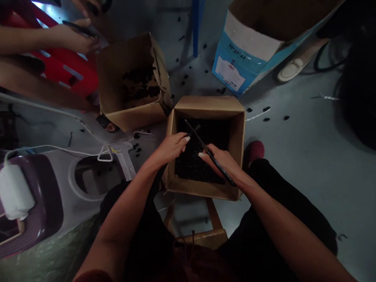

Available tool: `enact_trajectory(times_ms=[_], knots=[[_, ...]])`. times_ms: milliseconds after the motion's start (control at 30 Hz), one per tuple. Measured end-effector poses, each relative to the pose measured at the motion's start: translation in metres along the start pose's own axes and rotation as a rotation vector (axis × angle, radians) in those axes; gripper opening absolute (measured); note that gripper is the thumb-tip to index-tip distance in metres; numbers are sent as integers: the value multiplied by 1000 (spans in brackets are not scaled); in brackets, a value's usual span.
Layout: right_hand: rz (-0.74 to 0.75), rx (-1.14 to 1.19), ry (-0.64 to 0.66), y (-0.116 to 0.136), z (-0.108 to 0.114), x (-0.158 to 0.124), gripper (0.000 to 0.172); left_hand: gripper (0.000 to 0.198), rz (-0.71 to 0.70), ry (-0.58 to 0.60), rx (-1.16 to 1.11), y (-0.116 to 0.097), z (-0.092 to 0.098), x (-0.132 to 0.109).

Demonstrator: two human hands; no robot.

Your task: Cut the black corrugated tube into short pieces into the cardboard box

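Note:
My right hand (pixel 221 159) is closed around a slim, dark knife (pixel 220 166), its thin blade slanting up and to the left. Pinched in my left hand (pixel 173 147) is a small black part (pixel 195 129), partly hidden by the fingers and close to the blade. Whether blade and part touch, I cannot tell. Both hands are over an open cardboard box (pixel 210 102) between my legs. Many small black pieces (pixel 201 170) lie inside it, too dark to tell apart.
Left of my box stands another cardboard box (pixel 131 117), beside a co-worker's hands (pixel 74 36). A blue-and-white carton (pixel 240 54) is ahead. Black bits (pixel 266 119) dot the floor. A phone (pixel 0 232) and white adapter (pixel 13 190) rest on a purple stool (pixel 45 190), with a cable nearby.

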State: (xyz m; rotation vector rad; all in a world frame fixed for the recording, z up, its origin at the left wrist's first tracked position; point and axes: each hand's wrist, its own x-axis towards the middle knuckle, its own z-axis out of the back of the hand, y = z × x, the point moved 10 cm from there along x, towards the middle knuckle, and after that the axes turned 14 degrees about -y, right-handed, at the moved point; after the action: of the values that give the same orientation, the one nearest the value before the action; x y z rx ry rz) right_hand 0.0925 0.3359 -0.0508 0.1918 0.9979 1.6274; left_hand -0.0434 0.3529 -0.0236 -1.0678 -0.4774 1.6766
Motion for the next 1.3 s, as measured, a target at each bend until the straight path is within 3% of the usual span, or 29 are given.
enact_trajectory(times_ms=[300, 500, 767, 900, 1100, 1300], knots=[[11, -54, -17, -7, -7, 4, 31, 27, -80, -24, 239, 1, -1, 3], [24, -65, -44, -3, 0, 2, 31, 26, -114, 4, 329, 3, -3, 2], [-26, -37, 16, -7, -9, 5, 31, 32, -70, 16, 501, 12, 0, -1], [-104, 14, 18, -10, -5, 6, 34, 32, -47, 6, 459, 14, 5, -4], [-37, 8, 29, -6, -8, 5, 30, 35, -7, -106, 354, 12, 26, -6], [-107, 167, -83, -16, -1, 17, 32, 32, -26, -39, 260, 11, 19, -10]])
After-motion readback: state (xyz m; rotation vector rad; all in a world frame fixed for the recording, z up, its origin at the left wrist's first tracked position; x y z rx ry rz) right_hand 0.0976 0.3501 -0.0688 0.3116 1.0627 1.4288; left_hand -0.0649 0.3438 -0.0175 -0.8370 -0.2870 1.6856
